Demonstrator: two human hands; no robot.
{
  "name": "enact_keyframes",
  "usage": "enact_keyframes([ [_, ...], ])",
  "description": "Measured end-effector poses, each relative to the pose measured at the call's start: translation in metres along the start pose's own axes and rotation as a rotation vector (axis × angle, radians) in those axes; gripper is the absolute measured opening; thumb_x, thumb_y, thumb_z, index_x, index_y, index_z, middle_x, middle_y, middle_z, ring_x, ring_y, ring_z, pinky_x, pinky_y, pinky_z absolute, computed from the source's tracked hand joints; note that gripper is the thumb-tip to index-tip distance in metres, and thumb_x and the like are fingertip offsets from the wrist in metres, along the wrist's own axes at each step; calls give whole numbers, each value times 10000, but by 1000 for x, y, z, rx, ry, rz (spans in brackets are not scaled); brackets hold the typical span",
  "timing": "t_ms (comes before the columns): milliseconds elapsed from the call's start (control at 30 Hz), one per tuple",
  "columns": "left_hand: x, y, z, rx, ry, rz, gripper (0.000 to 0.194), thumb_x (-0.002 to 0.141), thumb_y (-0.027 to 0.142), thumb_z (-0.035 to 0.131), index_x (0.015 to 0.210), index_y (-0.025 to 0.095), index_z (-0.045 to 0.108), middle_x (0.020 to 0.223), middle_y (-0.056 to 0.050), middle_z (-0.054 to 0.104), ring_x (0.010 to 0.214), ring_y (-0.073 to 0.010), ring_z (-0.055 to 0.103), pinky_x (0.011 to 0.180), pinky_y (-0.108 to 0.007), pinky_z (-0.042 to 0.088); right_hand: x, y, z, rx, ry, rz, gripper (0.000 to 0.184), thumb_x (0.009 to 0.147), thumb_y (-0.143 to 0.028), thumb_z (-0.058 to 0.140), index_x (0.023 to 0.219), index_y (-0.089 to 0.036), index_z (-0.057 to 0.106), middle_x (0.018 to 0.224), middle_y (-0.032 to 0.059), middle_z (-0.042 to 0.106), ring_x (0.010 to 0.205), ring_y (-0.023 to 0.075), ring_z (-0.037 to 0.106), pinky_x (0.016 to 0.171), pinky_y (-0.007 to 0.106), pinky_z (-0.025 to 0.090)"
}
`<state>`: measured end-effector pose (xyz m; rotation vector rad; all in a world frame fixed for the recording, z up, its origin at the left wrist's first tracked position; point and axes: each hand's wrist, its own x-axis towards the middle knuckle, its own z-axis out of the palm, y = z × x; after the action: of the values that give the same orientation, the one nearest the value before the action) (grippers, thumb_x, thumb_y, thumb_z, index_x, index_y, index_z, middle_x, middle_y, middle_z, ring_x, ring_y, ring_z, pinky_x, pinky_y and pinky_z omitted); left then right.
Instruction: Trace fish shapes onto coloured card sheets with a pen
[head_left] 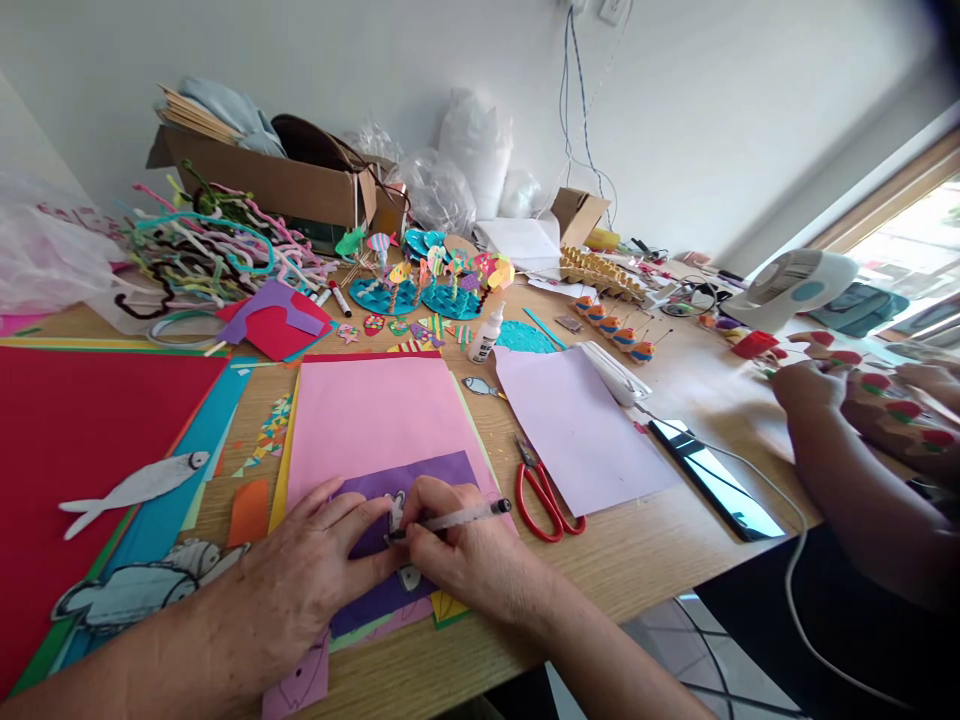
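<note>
My right hand (480, 550) grips a pen (469, 514) with a clear barrel and black end, its tip low over a purple sheet of paper (446, 470). My left hand (304, 565) lies with fingers spread on the same sheet, pressing it down. Between the hands a small white paper cut-out (409, 578) with black outlines shows, partly covered by fingers. Beneath lies a pink sheet (375, 400) on a stack of coloured paper. Red-handled scissors (541, 500) rest to the right of my right hand. White paper fish (139, 490) lie on the left.
A lilac sheet (581, 430), a phone (716, 480) and its white cable lie to the right. A glue bottle (487, 335) stands behind the pink sheet. Pipe cleaners (217, 250) are heaped at back left. Another person's arm (847, 480) reaches over the table's right end.
</note>
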<state>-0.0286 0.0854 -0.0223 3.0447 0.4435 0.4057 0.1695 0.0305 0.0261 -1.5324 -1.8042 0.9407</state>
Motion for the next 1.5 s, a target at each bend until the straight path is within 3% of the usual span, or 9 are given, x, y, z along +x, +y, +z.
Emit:
enact_keyframes([
  [233,1,-3,-3,14,-18,25,549,821,135,547,1312,373,488,1253,-33,526,1080,-247,481,1030,-464,331,-1,2,0,29,3,-20,169,687,-33,457,713,-196,493,658,-35,580,549,92,467,514,174,340],
  [467,-1,0,-5,64,-3,21,651,758,26,503,1311,369,480,1249,-41,523,1095,-249,477,1022,-456,346,-4,2,0,6,2,-42,151,717,-53,461,726,-203,481,639,-35,557,539,98,456,510,181,329],
  [700,-1,-4,1,35,49,48,390,842,141,515,1156,353,609,1243,-41,528,1081,-246,477,1032,-455,328,-5,-1,1,-36,3,-39,152,724,-57,461,732,-208,472,608,-54,505,517,99,435,511,188,320],
  [1167,-1,-2,-5,46,41,63,515,742,79,470,1179,313,607,1279,-69,512,1093,-273,478,1008,-468,344,-7,3,8,-27,56,-62,137,731,-77,450,730,-214,450,583,-57,458,499,100,406,503,198,303],
  [1333,-2,-2,-2,48,47,48,413,821,136,477,1163,322,616,1277,-49,523,1096,-259,475,1030,-448,327,-6,3,9,-8,37,-52,133,740,-80,451,740,-213,457,599,-49,491,501,100,420,500,195,309],
  [1500,-1,-4,0,35,63,58,456,879,214,461,1313,349,501,1258,-52,535,1104,-257,474,1029,-441,315,-5,2,9,-6,28,-56,131,721,-76,458,730,-207,459,593,-46,479,509,102,411,510,203,302],
])
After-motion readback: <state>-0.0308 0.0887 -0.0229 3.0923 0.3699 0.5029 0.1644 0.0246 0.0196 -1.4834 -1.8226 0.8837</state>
